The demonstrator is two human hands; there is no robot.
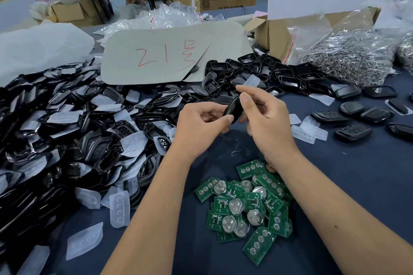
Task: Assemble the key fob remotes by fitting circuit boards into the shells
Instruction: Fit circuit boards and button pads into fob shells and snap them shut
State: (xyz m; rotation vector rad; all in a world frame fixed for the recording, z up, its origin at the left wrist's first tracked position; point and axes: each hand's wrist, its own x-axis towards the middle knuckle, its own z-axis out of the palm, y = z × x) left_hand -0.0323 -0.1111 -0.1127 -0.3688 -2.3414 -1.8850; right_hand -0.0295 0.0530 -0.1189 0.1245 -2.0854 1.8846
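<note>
In the head view, a black key fob shell (234, 108) is held above the dark blue table cloth (357, 185), roughly at the centre of the scene. It is gripped from the left by the left hand (201, 121), whose fingers are curled around its lower end, with the thumb laid along the near edge. The right hand (266, 118) is closed on the upper end, the thumb and forefinger pinching the rim. Whether a board is already seated inside cannot be told, since the shell's open face is turned away.

A loose heap of green circuit boards (248, 205), many with coin-cell holders, lies near, between the forearms. A large pile of black shell halves (67, 140) mixed with translucent button pads (119, 209) is spread to the left and far side. Several closed fobs (353, 133) are set apart on the right. A grey card with red writing (174, 56) lies far behind, beside a bag of metal rings (348, 60).

The step is judged to be the closing or checking of one shell. It would be done well if the shell were kept level, pressure were applied evenly round the rim rather than at one corner, and the seam were checked for gaps before the fob is set with the finished ones on the right.
</note>
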